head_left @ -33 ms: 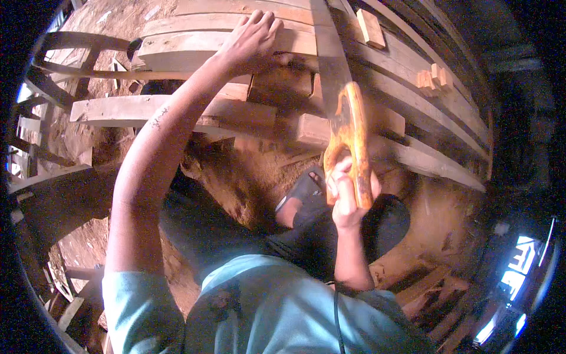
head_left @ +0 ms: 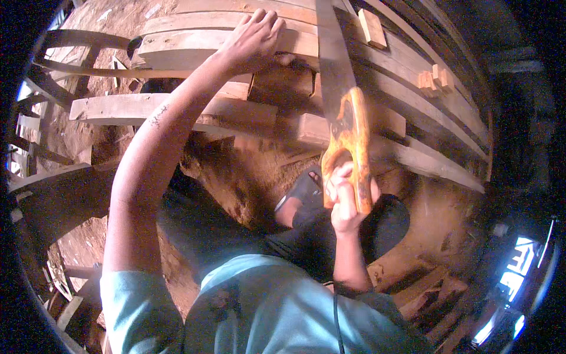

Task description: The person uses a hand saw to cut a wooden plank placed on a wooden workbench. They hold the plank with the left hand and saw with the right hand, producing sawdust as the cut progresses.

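Right hand [head_left: 349, 197] clenched around the orange handle [head_left: 361, 138] of 1 saw [head_left: 338, 85]; the blade extends forward from this grip to the planks. Left hand [head_left: 256, 36], ahead and left of the grip, lies over 1 plank [head_left: 183, 49]; its clasp cannot be told. Ahead, rightward: 1 small block [head_left: 372, 28].
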